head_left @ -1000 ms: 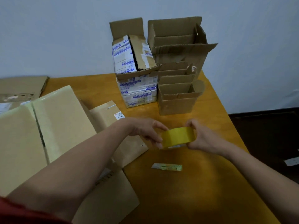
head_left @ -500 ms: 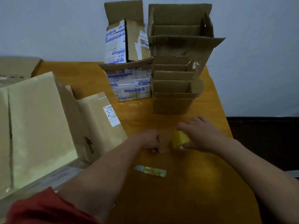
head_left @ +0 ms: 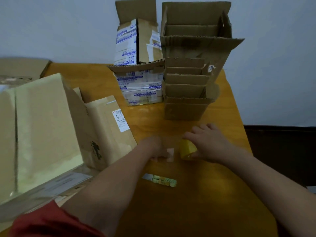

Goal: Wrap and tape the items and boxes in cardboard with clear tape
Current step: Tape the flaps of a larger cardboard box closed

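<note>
Two bare hands hold a tape roll and its loose end low over an orange-brown wooden table (head_left: pixel 196 211).

At the far left a large flattened cardboard box with a pale yellowish face (head_left: pixel 42 134) leans over a flat brown parcel with a white label (head_left: pixel 109 127). Behind stand taped cardboard boxes with blue print (head_left: pixel 142 86). The left hand (head_left: pixel 153 148), fingers curled, pinches the pulled-out tape end (head_left: pixel 170 152); near it, towards the person, lies a small green-and-yellow box cutter (head_left: pixel 159 180). The yellowish roll of clear tape (head_left: pixel 187 149) sits just above the table in front of a stack of open brown cardboard boxes (head_left: pixel 186 100). The right hand (head_left: pixel 210 142) grasps the roll from above.
</note>
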